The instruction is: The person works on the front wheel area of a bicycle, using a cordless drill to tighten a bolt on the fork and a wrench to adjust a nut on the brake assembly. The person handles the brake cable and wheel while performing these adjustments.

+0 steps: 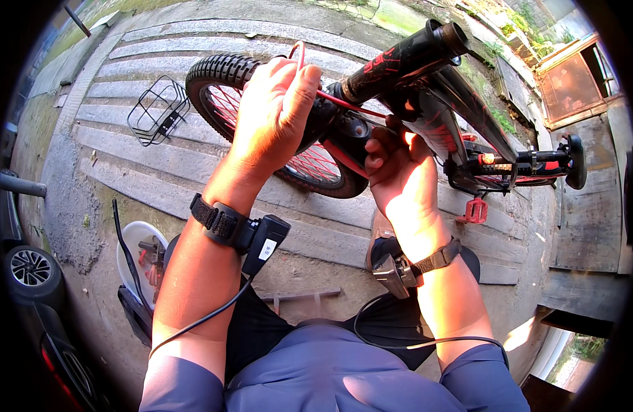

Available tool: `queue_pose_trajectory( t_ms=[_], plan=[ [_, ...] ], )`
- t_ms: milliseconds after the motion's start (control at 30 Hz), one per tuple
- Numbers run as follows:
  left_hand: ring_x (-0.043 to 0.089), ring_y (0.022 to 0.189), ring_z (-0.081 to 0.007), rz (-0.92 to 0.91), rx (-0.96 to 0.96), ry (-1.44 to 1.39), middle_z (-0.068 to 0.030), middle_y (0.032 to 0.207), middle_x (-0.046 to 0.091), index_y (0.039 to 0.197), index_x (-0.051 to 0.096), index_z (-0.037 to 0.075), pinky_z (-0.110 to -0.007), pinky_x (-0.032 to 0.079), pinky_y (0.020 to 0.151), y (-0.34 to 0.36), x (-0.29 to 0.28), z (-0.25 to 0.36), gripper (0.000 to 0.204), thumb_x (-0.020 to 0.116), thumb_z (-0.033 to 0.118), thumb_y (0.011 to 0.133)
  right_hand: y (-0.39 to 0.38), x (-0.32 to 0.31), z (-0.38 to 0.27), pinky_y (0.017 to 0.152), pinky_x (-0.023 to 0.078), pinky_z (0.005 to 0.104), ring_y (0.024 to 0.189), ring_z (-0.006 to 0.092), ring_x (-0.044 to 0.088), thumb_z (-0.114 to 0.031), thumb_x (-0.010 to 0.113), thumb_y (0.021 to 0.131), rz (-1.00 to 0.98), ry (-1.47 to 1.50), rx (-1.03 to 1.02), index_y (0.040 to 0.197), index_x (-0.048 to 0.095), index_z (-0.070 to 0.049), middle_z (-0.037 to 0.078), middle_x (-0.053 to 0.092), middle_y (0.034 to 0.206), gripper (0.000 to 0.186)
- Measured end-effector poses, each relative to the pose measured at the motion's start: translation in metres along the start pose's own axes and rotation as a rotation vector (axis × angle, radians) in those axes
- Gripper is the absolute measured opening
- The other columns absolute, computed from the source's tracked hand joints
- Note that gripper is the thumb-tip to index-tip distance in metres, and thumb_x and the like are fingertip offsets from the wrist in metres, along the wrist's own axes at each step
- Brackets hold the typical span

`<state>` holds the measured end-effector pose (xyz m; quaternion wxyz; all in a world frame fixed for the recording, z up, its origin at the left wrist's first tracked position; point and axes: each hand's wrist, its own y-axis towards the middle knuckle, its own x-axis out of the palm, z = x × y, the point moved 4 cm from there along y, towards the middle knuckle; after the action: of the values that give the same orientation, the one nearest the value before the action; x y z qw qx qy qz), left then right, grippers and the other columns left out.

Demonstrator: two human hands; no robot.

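Observation:
A black and red bicycle (pixel 454 117) stands in front of me, its front wheel (pixel 213 89) to the left and its bare steerer end (pixel 440 41) raised toward the upper right. My left hand (pixel 279 113) is closed on a red cable (pixel 354 104), which loops above my fingers and runs right across the head tube. My right hand (pixel 399 165) is palm up under the frame beside the front fork (pixel 351 141), fingers curled, with their tips in shadow; what they grip is hard to make out. Both wrists wear strapped black devices with wires.
A black wire basket (pixel 155 113) lies on the slatted concrete at the left. A white bucket (pixel 130 257) holding tools sits at lower left near a car wheel (pixel 35 275). A metal bar (pixel 306 295) lies near my legs. Rusty panels (pixel 564 82) line the right.

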<state>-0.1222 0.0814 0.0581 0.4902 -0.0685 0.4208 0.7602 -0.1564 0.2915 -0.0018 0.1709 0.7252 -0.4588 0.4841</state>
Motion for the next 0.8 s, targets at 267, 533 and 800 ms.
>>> queue_pose_trajectory(
  t_ms=[267,533,800],
  plan=[
    [0.054,0.084,-0.0363,0.097,0.07,-0.067,-0.0143,0.081,0.059,0.085,0.061,0.002,-0.045,0.042,0.078,0.0006,0.0004,0.0009,0.037,0.047,0.031,0.103,-0.0008,0.0013,0.0028,0.069,0.049,0.0308,0.086,0.0255,0.067,-0.032,0.058,0.098,0.05,-0.044,-0.004,0.117,0.061,-0.005,0.012,0.07,0.101,0.034],
    [0.054,0.084,-0.0359,0.11,0.191,-0.018,-0.0125,0.08,0.059,0.084,0.059,0.003,-0.045,0.042,0.076,0.0005,0.0022,0.0024,0.033,0.046,0.026,0.103,0.0019,-0.0031,0.0022,0.07,0.05,0.035,0.087,0.0306,0.068,-0.031,0.05,0.101,-0.033,0.051,0.025,0.117,0.06,-0.004,0.016,0.07,0.1,0.033],
    [0.055,0.083,-0.0351,0.1,0.158,-0.002,-0.0124,0.081,0.059,0.087,0.059,0.003,-0.044,0.043,0.076,0.0004,0.0017,0.0015,0.027,0.047,0.022,0.103,0.0047,-0.0052,0.0017,0.071,0.051,0.0351,0.088,0.0311,0.069,-0.032,0.051,0.101,-0.069,-0.004,0.015,0.116,0.061,-0.005,0.016,0.071,0.1,0.032]
  ],
)
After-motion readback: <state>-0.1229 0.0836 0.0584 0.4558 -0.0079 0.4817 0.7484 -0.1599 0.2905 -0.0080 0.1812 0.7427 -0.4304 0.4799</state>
